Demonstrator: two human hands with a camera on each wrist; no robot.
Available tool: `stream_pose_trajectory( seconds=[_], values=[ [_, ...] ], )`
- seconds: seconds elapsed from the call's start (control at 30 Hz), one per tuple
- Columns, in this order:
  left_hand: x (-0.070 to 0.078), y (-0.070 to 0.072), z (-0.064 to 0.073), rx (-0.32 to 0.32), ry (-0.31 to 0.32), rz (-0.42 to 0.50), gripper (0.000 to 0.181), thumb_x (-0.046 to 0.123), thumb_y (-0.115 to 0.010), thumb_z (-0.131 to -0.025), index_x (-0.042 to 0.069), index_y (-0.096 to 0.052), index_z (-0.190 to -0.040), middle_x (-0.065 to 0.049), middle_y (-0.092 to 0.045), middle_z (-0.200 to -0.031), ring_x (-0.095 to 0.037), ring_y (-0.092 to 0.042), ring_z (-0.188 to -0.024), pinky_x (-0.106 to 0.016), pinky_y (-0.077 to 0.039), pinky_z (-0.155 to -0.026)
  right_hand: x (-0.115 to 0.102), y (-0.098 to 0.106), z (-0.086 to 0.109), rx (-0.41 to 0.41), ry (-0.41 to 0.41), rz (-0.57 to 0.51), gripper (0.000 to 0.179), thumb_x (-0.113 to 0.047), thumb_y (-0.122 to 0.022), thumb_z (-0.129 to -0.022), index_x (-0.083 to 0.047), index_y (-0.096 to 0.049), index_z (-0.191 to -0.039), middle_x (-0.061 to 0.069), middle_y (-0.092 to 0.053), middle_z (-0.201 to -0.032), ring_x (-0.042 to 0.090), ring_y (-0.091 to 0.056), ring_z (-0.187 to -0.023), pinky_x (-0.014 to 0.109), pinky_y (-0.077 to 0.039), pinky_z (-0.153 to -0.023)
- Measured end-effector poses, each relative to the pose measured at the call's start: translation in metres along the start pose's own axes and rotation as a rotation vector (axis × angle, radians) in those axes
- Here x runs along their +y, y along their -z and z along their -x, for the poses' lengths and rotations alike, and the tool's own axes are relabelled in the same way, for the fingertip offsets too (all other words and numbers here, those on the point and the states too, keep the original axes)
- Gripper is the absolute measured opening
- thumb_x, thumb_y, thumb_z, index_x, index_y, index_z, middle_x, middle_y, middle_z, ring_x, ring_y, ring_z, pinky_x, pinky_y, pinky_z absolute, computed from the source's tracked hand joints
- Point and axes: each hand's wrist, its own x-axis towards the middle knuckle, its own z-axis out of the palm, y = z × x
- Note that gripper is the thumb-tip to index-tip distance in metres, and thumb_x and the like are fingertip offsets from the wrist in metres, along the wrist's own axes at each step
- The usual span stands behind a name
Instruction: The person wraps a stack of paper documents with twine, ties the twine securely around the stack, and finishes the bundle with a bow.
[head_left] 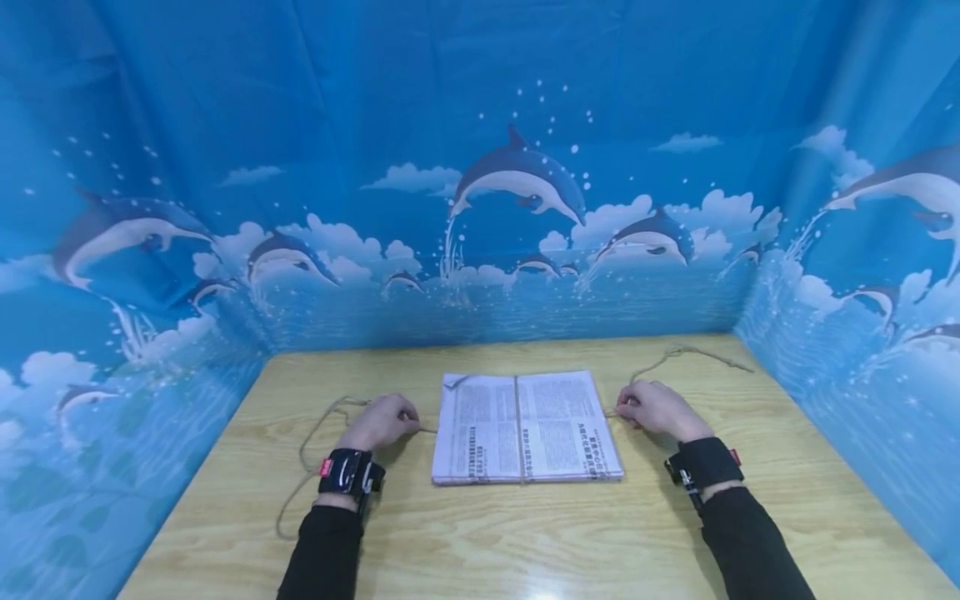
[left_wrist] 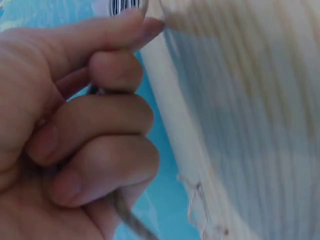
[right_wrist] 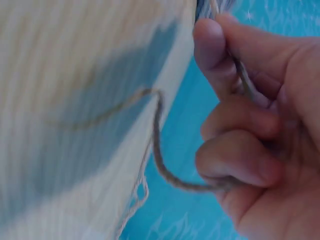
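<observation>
Thin tan twisted cord [right_wrist: 157,130]: stretches hidden inside the left hand [head_left: 378,423] and right hand [head_left: 662,410].
Flat white newspaper stack [head_left: 480,433] between the hands: fine print too small to read.
Black cloth sleeves [head_left: 753,542] behind both hands: cut off by head view's edge.

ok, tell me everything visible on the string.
The string is thin and tan-brown, seemingly natural-fibre twine. One stretch crosses the flat printed paper stack from far edge to near edge, near its middle. Lengths also extend from the stack's left and right sides, pinched by the left hand and right hand. Loose tails lie on the table: the left one curving, the right one trailing toward the far right corner. Its routing underneath is hidden.
</observation>
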Motion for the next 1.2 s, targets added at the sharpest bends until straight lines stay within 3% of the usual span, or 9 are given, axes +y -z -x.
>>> stream_pose_trajectory(
  seconds=[0.17, 0.33, 0.43, 0.53, 0.63, 0.8, 0.93, 1.07, 1.2],
  values=[
    [-0.008, 0.007, 0.004, 0.030, 0.035, 0.002, 0.012, 0.017, -0.072, -0.088, 0.013, -0.072, -0.077, 0.000, -0.064, -0.071, -0.014, -0.053, -0.060, -0.029, -0.043, -0.054, 0.012, 0.010, 0.005, 0.059, 0.018, 0.006, 0.011, -0.020, -0.069, -0.090, -0.011, -0.072, -0.085, 0.000, -0.066, -0.080, 0.015, -0.055, -0.071, 0.035, -0.046, -0.067],
    [-0.009, 0.013, 0.006, 0.149, 0.005, -0.117, 0.007, 0.022, -0.078, -0.083, 0.016, -0.076, -0.080, -0.002, -0.067, -0.087, -0.019, -0.058, -0.079, -0.037, -0.047, -0.071, 0.013, 0.017, 0.008, 0.198, 0.010, 0.069, 0.010, -0.026, -0.076, -0.085, -0.015, -0.077, -0.084, 0.002, -0.071, -0.086, 0.022, -0.060, -0.078, 0.043, -0.046, -0.071],
    [-0.007, 0.016, 0.006, 0.230, 0.016, -0.197, 0.010, 0.027, -0.080, -0.080, 0.019, -0.076, -0.077, 0.000, -0.070, -0.085, -0.019, -0.061, -0.078, -0.038, -0.048, -0.071, 0.012, 0.018, 0.008, 0.221, -0.038, 0.046, 0.013, -0.027, -0.074, -0.087, -0.015, -0.077, -0.086, 0.002, -0.072, -0.082, 0.017, -0.059, -0.071, 0.037, -0.045, -0.066],
    [-0.006, 0.017, 0.005, 0.262, 0.029, -0.175, 0.015, 0.032, -0.079, -0.082, 0.019, -0.075, -0.076, 0.002, -0.070, -0.075, -0.016, -0.060, -0.067, -0.034, -0.046, -0.062, 0.012, 0.016, 0.006, 0.224, -0.069, -0.004, 0.018, -0.029, -0.069, -0.091, -0.012, -0.076, -0.090, 0.003, -0.072, -0.082, 0.015, -0.059, -0.069, 0.035, -0.046, -0.065],
    [-0.005, 0.017, 0.004, 0.307, -0.017, -0.116, 0.017, 0.035, -0.075, -0.086, 0.018, -0.075, -0.083, 0.003, -0.070, -0.077, -0.014, -0.062, -0.068, -0.034, -0.049, -0.063, 0.008, 0.011, 0.003, 0.293, -0.087, -0.096, 0.021, -0.027, -0.065, -0.094, -0.008, -0.074, -0.096, 0.007, -0.074, -0.085, 0.018, -0.066, -0.073, 0.035, -0.050, -0.066],
    [0.006, 0.009, -0.001, 0.436, -0.148, 0.067, 0.020, 0.029, -0.068, -0.093, 0.013, -0.075, -0.102, -0.004, -0.075, -0.095, -0.018, -0.070, -0.084, -0.038, -0.056, -0.075, -0.011, 0.002, -0.006, 0.448, -0.066, -0.316, 0.018, -0.016, -0.064, -0.095, -0.001, -0.068, -0.104, 0.015, -0.074, -0.093, 0.029, -0.072, -0.086, 0.030, -0.053, -0.068],
    [0.023, 0.001, -0.006, 0.516, -0.236, 0.228, 0.019, 0.022, -0.068, -0.093, 0.011, -0.074, -0.107, -0.007, -0.075, -0.100, -0.019, -0.071, -0.087, -0.035, -0.057, -0.074, -0.027, 0.002, -0.009, 0.508, -0.088, -0.555, 0.020, -0.016, -0.064, -0.096, -0.001, -0.058, -0.106, 0.013, -0.075, -0.097, 0.025, -0.072, -0.092, 0.022, -0.052, -0.072],
    [0.036, -0.006, -0.012, 0.591, -0.285, 0.313, 0.016, 0.015, -0.069, -0.091, 0.009, -0.075, -0.105, -0.008, -0.075, -0.100, -0.019, -0.070, -0.084, -0.031, -0.057, -0.072, -0.041, 0.015, -0.005, 0.530, -0.071, -1.011, 0.020, -0.013, -0.059, -0.098, -0.004, -0.049, -0.113, 0.001, -0.076, -0.095, 0.009, -0.072, -0.090, 0.020, -0.054, -0.079],
    [0.045, -0.007, -0.013, 0.621, -0.281, 0.362, 0.015, 0.015, -0.069, -0.091, 0.008, -0.076, -0.104, -0.008, -0.076, -0.099, -0.018, -0.070, -0.081, -0.030, -0.057, -0.070, -0.058, 0.038, 0.005, 0.548, 0.017, -1.479, 0.022, -0.007, -0.058, -0.097, -0.006, -0.051, -0.118, -0.002, -0.075, -0.096, 0.007, -0.071, -0.092, 0.020, -0.055, -0.079]
  ],
)
